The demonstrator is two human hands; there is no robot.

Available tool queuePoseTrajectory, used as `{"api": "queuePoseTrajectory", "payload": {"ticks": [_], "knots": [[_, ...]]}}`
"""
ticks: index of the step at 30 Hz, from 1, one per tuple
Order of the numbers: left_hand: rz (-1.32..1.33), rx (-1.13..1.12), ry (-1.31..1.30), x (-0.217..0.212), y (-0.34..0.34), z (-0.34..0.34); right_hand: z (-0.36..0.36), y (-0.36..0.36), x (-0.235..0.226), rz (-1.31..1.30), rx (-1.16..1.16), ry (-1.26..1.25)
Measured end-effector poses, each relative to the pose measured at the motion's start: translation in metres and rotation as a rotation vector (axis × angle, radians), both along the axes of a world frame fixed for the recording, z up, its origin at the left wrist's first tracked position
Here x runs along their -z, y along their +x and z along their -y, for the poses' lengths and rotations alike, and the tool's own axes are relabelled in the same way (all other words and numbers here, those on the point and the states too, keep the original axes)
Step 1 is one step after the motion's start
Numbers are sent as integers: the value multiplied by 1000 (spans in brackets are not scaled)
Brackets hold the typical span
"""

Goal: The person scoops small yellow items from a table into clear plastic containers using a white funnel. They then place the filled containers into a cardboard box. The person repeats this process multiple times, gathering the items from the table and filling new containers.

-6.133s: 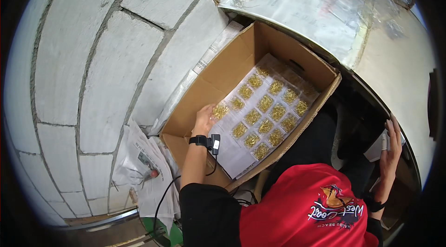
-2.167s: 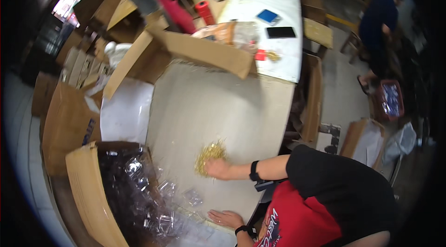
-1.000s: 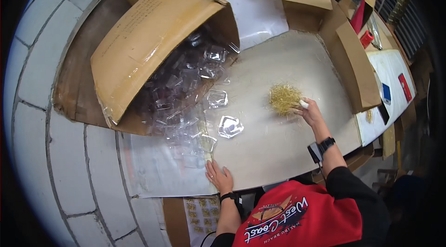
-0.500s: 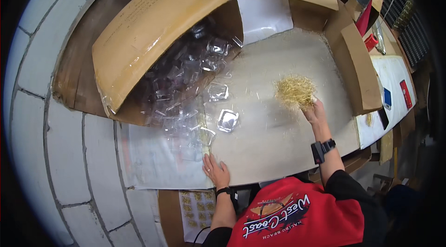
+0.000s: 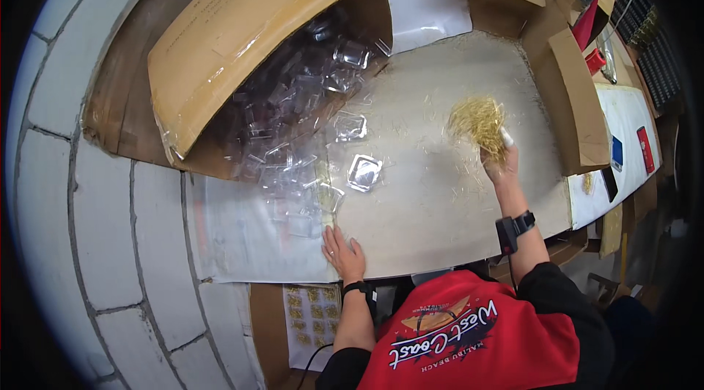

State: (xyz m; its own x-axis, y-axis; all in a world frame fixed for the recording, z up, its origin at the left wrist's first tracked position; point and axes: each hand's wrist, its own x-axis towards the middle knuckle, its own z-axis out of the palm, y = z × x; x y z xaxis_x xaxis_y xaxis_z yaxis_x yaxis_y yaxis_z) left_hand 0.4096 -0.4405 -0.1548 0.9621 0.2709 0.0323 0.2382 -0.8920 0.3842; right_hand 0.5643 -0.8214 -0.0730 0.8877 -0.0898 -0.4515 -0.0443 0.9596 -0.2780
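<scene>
A clump of thin gold-coloured metal pins or wire pieces (image 5: 473, 120) sits in my right hand (image 5: 501, 162), over the right half of the work surface (image 5: 433, 221). The fingers are curled under and around it. My left hand (image 5: 345, 254) lies flat at the front edge of the surface, fingers spread, holding nothing. Just beyond it are small clear plastic boxes (image 5: 293, 192), heaped and spilling from a tipped cardboard box (image 5: 242, 45). One square clear box (image 5: 364, 173) lies apart from the heap. Loose gold bits are scattered on the surface.
Cardboard walls (image 5: 576, 104) border the right and back of the surface. Farther right lie a blue-and-white device (image 5: 617, 153), a red object (image 5: 645, 149) and a red spool (image 5: 595, 61). Under the front edge is a white sheet (image 5: 312, 324) with rows of gold clusters.
My right hand has shifted slightly right with the gold clump, whose shape has loosened. My left hand stays flat at the edge. The whole view has tilted a little.
</scene>
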Motion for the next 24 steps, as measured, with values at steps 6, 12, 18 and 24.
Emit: {"api": "queuePoseTrajectory", "payload": {"ticks": [6,12,18,24], "knots": [[1,-12,-8,3,0,0,-2,6,10,169,-185,-64],[3,-6,2,0,0,-1,-31,8,3,0,-331,-488],[11,-11,2,0,2,2,-62,-9,7,34,-345,-410],[9,0,9,2,2,1,-96,-8,35,-23,-524,-459]]}}
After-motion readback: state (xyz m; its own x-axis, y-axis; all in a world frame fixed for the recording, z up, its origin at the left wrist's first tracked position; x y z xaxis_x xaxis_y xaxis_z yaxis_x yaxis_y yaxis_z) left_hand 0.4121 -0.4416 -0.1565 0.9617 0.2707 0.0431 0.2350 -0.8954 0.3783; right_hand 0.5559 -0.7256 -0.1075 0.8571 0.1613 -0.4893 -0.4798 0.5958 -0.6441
